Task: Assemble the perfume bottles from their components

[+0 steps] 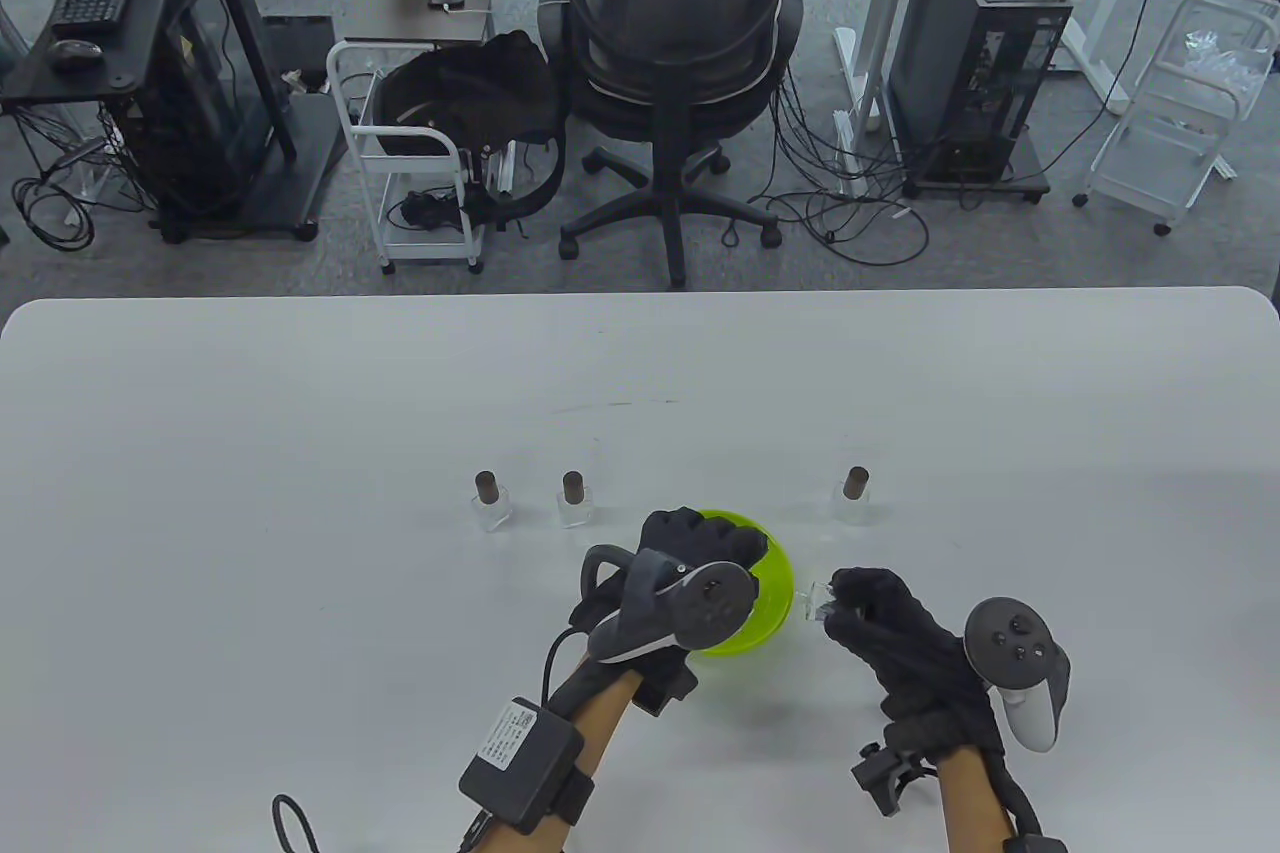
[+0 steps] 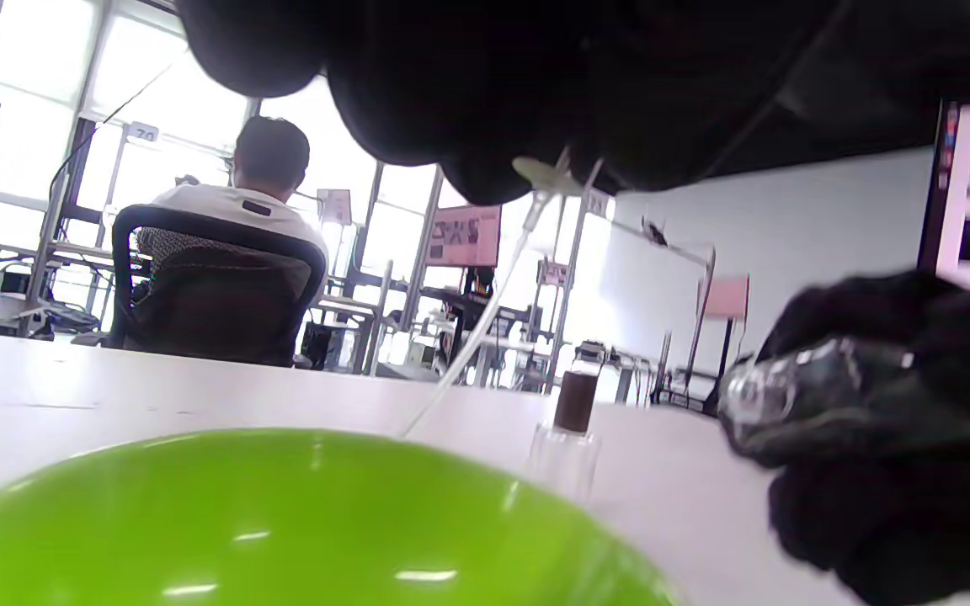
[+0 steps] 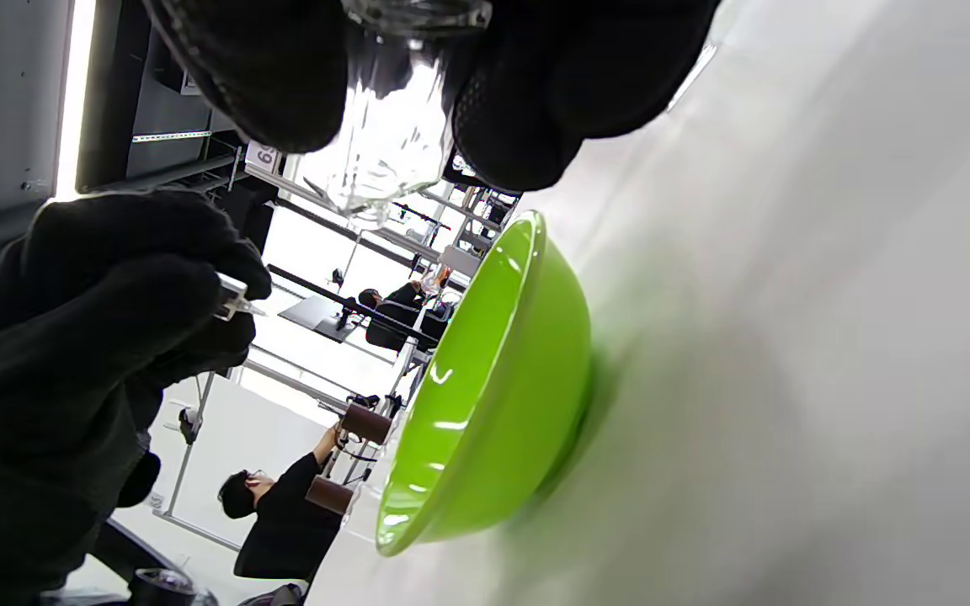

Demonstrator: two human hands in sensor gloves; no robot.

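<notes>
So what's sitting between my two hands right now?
The green bowl: in the table view its right rim fills the gap between the left hand and the right hand, which grips a clear bottle.

Evenly lit from above in the table view, sharp throughout, with only faint soft shadows on the white table and slight bending of straight lines near the edges. Strongly backlit in the left wrist view, with blown-out windows, a blurred green bowl and near-black gloves. Tilted sideways in the right wrist view, with glare on the bowl rim.
</notes>
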